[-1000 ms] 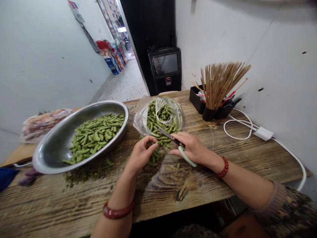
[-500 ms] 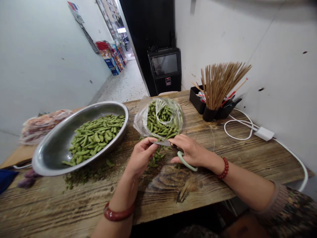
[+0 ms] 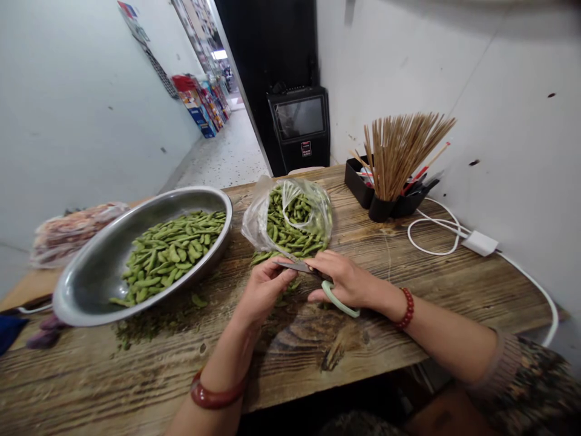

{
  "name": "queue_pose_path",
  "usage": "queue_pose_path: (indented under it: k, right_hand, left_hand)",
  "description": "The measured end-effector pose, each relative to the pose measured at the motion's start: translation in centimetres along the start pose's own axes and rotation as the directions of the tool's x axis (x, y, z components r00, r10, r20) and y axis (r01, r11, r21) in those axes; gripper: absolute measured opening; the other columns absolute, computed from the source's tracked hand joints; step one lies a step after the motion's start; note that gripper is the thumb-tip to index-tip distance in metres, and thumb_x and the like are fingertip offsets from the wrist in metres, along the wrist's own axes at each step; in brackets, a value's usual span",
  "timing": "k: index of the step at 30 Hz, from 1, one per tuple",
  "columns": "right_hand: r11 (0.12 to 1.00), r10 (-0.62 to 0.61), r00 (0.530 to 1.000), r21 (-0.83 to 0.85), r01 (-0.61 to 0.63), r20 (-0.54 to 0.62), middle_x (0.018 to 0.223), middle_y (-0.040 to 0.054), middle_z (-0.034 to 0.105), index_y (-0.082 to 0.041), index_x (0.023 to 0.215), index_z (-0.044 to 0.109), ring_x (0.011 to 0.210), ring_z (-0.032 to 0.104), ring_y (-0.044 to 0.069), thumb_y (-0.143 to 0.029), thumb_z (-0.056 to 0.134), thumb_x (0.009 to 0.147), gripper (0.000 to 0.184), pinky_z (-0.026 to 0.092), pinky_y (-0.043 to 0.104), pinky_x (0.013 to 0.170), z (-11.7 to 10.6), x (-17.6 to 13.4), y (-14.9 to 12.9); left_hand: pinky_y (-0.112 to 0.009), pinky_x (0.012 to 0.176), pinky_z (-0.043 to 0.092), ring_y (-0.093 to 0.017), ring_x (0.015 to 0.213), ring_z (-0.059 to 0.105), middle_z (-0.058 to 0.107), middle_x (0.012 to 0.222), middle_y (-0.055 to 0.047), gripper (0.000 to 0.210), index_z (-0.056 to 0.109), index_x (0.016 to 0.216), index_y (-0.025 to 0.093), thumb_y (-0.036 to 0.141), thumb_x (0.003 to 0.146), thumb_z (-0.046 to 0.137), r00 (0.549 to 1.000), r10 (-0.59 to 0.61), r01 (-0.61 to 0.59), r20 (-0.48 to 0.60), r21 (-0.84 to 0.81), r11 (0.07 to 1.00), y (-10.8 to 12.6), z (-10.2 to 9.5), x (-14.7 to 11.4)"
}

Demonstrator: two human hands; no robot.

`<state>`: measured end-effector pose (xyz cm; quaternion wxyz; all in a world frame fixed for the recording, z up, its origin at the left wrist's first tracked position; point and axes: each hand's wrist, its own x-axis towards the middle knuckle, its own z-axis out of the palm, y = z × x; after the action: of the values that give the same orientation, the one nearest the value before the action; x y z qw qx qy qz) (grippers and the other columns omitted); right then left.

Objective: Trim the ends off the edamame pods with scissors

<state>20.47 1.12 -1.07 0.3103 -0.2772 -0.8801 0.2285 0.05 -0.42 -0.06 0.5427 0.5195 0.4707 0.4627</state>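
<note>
My right hand [image 3: 342, 277] is closed around a pair of scissors [image 3: 297, 266] with a pale green handle loop. The dark blades point left and reach the fingertips of my left hand [image 3: 263, 289]. Those left fingers are pinched together, and whatever sits between them is hidden. Just beyond both hands, a clear plastic bag [image 3: 255, 221] lies open with green edamame pods [image 3: 295, 233] inside. To the left, a large oval metal basin [image 3: 97, 284] holds a heap of edamame pods [image 3: 175, 251]. A few more pods lie on the table, partly covered by my hands.
Small green trimmings [image 3: 140, 330] litter the wooden table [image 3: 149, 387] below the basin. A bagged pinkish bundle [image 3: 75, 233] lies behind it. At the right stand a black holder [image 3: 381, 209] with thin wooden sticks [image 3: 403, 154] and a white cable with an adapter [image 3: 480, 243].
The view has shifted slightly. My left fingers and the scissor blades stay close together, with the left hand turned a little. The basin and bag stand as before.
</note>
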Motion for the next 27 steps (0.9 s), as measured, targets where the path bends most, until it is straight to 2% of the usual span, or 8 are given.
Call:
queue_pose_path:
  k: [4, 8, 11, 15, 20, 27]
  right_hand:
    - [1.000, -0.005, 1.000, 0.007, 0.005, -0.002, 0.099, 0.0117, 0.063, -0.013, 0.120, 0.054, 0.092, 0.057, 0.024, -0.036, 0.072, 0.077, 0.051, 0.048, 0.036, 0.080, 0.10, -0.04, 0.19]
    - [1.000, 0.029, 0.999, 0.008, -0.029, -0.026, 0.097, 0.0108, 0.063, -0.014, 0.114, 0.057, 0.090, 0.058, 0.023, -0.035, 0.072, 0.077, 0.045, 0.048, 0.035, 0.079, 0.03, 0.03, 0.18]
    - [0.998, 0.057, 0.995, 0.024, -0.055, -0.087, 0.094, 0.0099, 0.063, -0.014, 0.115, 0.056, 0.088, 0.058, 0.023, -0.036, 0.071, 0.078, 0.045, 0.048, 0.035, 0.078, -0.01, 0.13, 0.31]
    - [1.000, 0.003, 0.990, 0.005, -0.002, -0.144, 0.099, 0.0118, 0.061, -0.012, 0.119, 0.052, 0.091, 0.055, 0.024, -0.041, 0.072, 0.076, 0.056, 0.047, 0.039, 0.082, 0.11, 0.14, 0.61]
    - [0.999, -0.022, 0.997, -0.030, 0.019, -0.080, 0.097, 0.0111, 0.059, -0.013, 0.123, 0.050, 0.089, 0.053, 0.024, -0.045, 0.073, 0.074, 0.062, 0.047, 0.039, 0.079, 0.23, 0.00, 0.57]
    - [0.998, -0.042, 0.998, -0.049, 0.040, -0.054, 0.097, 0.0120, 0.059, -0.013, 0.123, 0.050, 0.090, 0.053, 0.026, -0.045, 0.072, 0.074, 0.062, 0.047, 0.040, 0.079, 0.01, -0.01, 0.05]
  left_hand:
    - [-0.021, 0.049, 0.031, -0.009, 0.053, 0.041, 0.059, 0.066, 0.000, 0.019, 0.072, 0.084, 0.016, 0.028, 0.070, 0.074, 1.000, -0.010, 0.010, -0.008, 0.039, 0.999, 0.02, -0.23, 0.04]
    - [-0.020, 0.045, 0.027, -0.008, 0.050, 0.039, 0.056, 0.062, 0.002, 0.018, 0.069, 0.079, 0.016, 0.029, 0.069, 0.075, 0.999, -0.029, 0.030, -0.039, 0.021, 0.999, 0.13, -0.43, 0.15]
    - [-0.018, 0.041, 0.022, -0.005, 0.045, 0.033, 0.049, 0.060, 0.005, 0.021, 0.063, 0.080, 0.016, 0.029, 0.069, 0.075, 0.995, -0.079, 0.072, -0.061, -0.111, 0.991, 0.35, -0.54, 0.22]
    - [-0.015, 0.040, 0.023, -0.004, 0.046, 0.036, 0.046, 0.058, 0.006, 0.025, 0.057, 0.081, 0.016, 0.028, 0.069, 0.075, 0.993, -0.113, 0.104, -0.017, -0.283, 0.954, 0.60, -0.58, 0.27]
    - [-0.014, 0.040, 0.024, -0.004, 0.046, 0.038, 0.049, 0.059, 0.005, 0.026, 0.058, 0.082, 0.016, 0.024, 0.067, 0.078, 0.995, -0.090, 0.074, -0.032, -0.332, 0.940, 0.57, -0.57, 0.29]
    - [-0.014, 0.040, 0.025, -0.003, 0.046, 0.039, 0.056, 0.064, 0.003, 0.026, 0.060, 0.079, 0.015, 0.025, 0.064, 0.079, 0.995, -0.084, 0.066, -0.050, -0.290, 0.955, 0.51, -0.30, 0.14]
